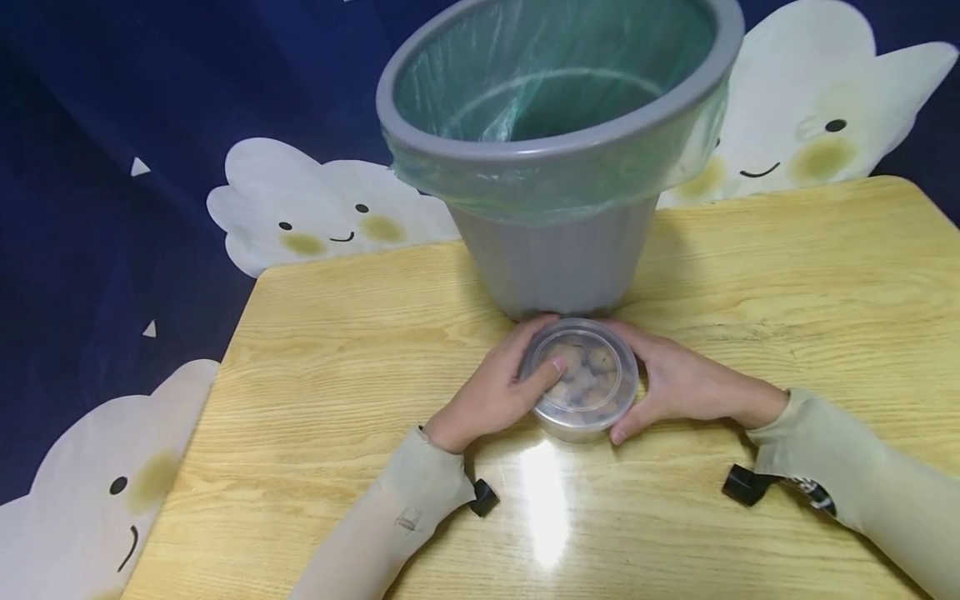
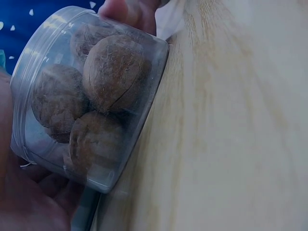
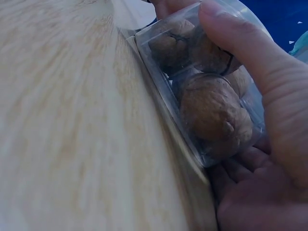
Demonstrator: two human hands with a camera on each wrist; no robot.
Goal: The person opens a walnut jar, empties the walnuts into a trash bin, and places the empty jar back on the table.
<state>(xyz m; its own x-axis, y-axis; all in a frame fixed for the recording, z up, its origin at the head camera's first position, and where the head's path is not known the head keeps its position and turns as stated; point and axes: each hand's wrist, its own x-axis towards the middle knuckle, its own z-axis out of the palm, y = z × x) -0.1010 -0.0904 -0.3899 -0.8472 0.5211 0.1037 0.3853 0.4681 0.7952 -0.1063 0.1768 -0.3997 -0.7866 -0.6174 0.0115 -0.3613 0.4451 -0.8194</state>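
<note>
1. Datum: head view, clock centred on the clear tub point(image 1: 592, 410). Nearest, beige sleeves point(image 1: 375, 525) come in from 8 and 4 o'clock over the wood-grain table point(image 1: 337, 367).
2. Left hand point(image 1: 491, 390), at 9 o'clock: gripping the tub, thumb laid on the lid, fingers wrapped toward the far side.
3. Right hand point(image 1: 686, 379), at 3 o'clock: gripping the tub, thumb at about 5 o'clock, fingers curling round toward 1 o'clock.
4. The tub stands upright at the table, lid on, walnuts point(image 3: 209, 108) visible inside. Whether its base is fully seated cannot be told.
5. Handling, as judged: moderately light; thin plastic, fairly stiff but liable to flex; smooth, so slippery; contents loose and apt to roll. Best hold: the side walls at 9 and 3 o'clock, below the lid rim, avoiding hard pressure on the lid's centre.
6. At 12 o'clock, just beyond the tub: grey bin point(image 1: 555, 258) with a green liner point(image 1: 465, 92).
7. Farthest: dark blue backdrop point(image 1: 90, 125) with smiling clouds point(image 1: 330, 200).
</note>
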